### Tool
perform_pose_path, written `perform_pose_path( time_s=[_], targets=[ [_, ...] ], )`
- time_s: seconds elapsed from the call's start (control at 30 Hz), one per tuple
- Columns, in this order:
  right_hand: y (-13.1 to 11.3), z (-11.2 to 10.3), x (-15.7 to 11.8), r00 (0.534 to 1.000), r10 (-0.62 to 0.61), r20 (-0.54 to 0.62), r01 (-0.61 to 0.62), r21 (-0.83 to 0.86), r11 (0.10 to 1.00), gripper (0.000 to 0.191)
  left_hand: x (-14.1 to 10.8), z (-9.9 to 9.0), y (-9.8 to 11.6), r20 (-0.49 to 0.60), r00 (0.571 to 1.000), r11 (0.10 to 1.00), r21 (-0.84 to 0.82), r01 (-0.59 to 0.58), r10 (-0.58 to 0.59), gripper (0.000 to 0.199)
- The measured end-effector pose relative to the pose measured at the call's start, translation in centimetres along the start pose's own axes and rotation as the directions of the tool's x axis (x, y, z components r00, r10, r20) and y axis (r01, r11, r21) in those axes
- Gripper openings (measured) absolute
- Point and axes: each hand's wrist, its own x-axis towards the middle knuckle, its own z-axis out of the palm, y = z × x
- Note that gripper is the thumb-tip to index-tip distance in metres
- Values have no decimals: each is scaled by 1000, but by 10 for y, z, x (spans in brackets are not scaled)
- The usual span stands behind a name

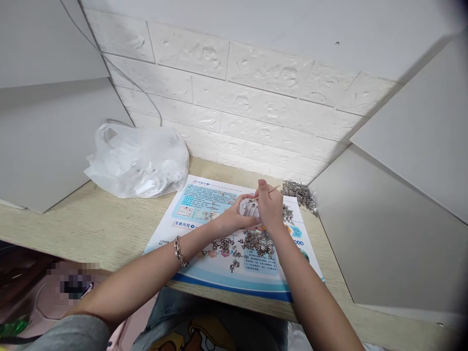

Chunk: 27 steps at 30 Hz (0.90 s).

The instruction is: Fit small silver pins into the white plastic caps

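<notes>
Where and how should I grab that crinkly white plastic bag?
Try the thin loop handle at the upper back left of the crinkly white plastic bag. Come from above and in front, because the white brick-patterned wall is behind, and hook your fingers through the opening. The rest looks loose and wrinkled, so pinching might just crumple it.

Pale wood-grain bench (pixel 91 229): white plastic bag (pixel 141 158) toward the back left, printed sheet (pixel 223 281) near the front edge, metal pieces (pixel 300 195) heaped by the back edge.
</notes>
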Motion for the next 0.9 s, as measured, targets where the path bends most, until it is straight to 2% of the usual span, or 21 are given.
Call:
perform_pose_path(
  time_s=[0.23, 0.63, 0.77, 0.9],
  targets=[
    [3, 1, 2, 999, -50, 3, 50, -118, 992, 55, 0, 0, -1, -24, 1000, 1000, -3, 10, -10, 71],
    [12, 6, 3, 991, -91, 98, 108, -189, 976, 54, -3, 1, 1, -52, 997, 998, 11, 58, -57, 76],
    [11, 6, 2, 992, -73, 104, 89, -162, 983, 53, -6, 4, 7, -51, 997, 996, 60, 64, -61, 73],
    [7, 5, 0, 998, -55, 38, 58, -85, 995, 52, -5, 5, 9, -34, 999, 999, 37, 1, 1, 69]
  ],
)
